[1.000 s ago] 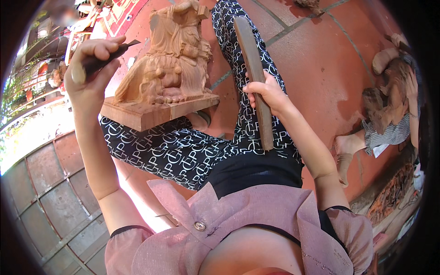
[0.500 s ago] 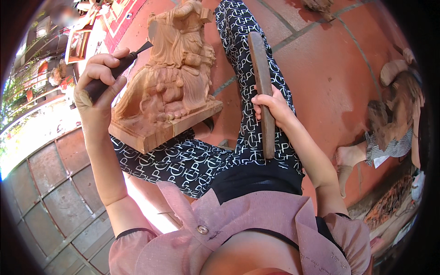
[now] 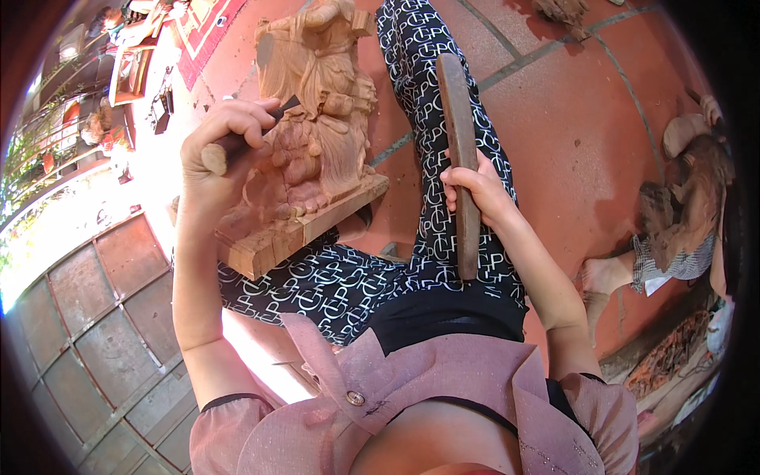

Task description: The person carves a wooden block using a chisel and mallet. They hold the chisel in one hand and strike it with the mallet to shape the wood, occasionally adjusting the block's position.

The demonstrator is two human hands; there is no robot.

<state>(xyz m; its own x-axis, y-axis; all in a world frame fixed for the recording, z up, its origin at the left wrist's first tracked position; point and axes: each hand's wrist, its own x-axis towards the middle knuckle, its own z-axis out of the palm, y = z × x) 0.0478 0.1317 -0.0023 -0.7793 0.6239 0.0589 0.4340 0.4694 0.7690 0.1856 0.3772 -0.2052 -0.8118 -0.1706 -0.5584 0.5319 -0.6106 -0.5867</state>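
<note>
A carved wooden statue (image 3: 317, 119) on a thick block base (image 3: 305, 229) stands between my legs, toward the left. My left hand (image 3: 226, 142) is closed round the dark wooden handle of a chisel (image 3: 286, 106). Its flat dark blade lies over the statue's middle; whether the edge touches the wood I cannot tell. My right hand (image 3: 479, 188) grips a long flat wooden bar (image 3: 455, 111) near its middle, and that bar lies lengthwise over my right thigh, apart from the statue.
Red floor tiles (image 3: 554, 142) spread ahead and to the right. At the right sits another person, whose bare foot (image 3: 608, 275) shows, beside a rough piece of wood (image 3: 685, 190). A red patterned mat (image 3: 207, 36) lies far left, and grey tiles (image 3: 111, 348) are near left.
My left hand has moved right, carrying the chisel across the front of the statue. My right hand and the wooden bar have barely shifted.
</note>
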